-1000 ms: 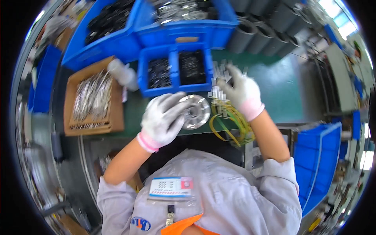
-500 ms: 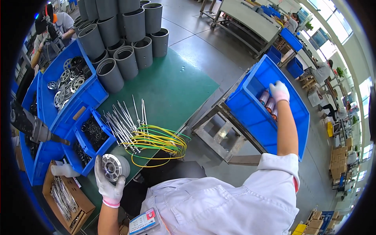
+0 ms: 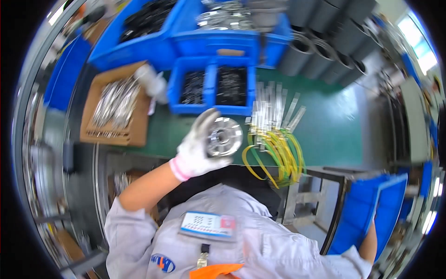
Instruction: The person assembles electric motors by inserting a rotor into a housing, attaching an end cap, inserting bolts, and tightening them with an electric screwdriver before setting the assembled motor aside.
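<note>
Gloved left hand holds a round metal part above the green work table.

The green table (image 3: 325, 135) fills the middle of the view, with large blue bins (image 3: 153, 42) along its far edge and dark grey cylinders (image 3: 325, 32) at the far right. A brown cardboard box (image 3: 134, 135) with thin metal pieces lies at the left, and a small blue double tray (image 3: 211, 109) with dark small parts stands in the centre. A bundle of yellow-green wires (image 3: 276, 149) with flat metal ends lies just right of the tray. The left hand (image 3: 197, 149), in a white glove, is closed around the shiny metal disc (image 3: 224, 137), near the table's front edge. The right hand is not visible; only the arm reaches down to another blue bin (image 3: 362, 214) at the lower right, so I cannot tell its state.
</note>
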`<control>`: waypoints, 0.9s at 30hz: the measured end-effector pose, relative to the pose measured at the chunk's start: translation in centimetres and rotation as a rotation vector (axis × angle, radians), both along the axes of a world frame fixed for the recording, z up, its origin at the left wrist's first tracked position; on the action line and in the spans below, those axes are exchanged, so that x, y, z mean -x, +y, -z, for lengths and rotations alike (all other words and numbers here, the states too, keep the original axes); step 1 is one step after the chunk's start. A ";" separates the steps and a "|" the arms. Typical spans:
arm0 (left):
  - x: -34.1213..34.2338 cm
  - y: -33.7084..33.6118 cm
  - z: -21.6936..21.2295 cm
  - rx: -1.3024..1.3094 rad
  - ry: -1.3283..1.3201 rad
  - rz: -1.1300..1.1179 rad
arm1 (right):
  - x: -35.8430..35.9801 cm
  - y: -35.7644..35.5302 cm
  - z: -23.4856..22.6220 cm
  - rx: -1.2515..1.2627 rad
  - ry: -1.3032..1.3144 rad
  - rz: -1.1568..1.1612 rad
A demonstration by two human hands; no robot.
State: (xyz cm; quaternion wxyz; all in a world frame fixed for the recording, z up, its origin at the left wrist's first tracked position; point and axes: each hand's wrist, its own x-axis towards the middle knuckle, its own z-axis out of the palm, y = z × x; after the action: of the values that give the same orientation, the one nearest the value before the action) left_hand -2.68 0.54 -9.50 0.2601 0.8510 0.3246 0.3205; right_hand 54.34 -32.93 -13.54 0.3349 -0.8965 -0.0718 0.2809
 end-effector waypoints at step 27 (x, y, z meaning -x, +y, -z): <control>2.2 0.2 0.8 0.100 -0.148 0.014 | 26.9 22.4 -13.6 -1.523 0.000 -0.782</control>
State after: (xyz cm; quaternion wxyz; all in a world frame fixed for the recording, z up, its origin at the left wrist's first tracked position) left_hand -4.84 0.79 -10.32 0.3277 0.8132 0.3141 0.3642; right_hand 27.46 -10.58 0.09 0.7250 -0.3378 -0.5451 0.2514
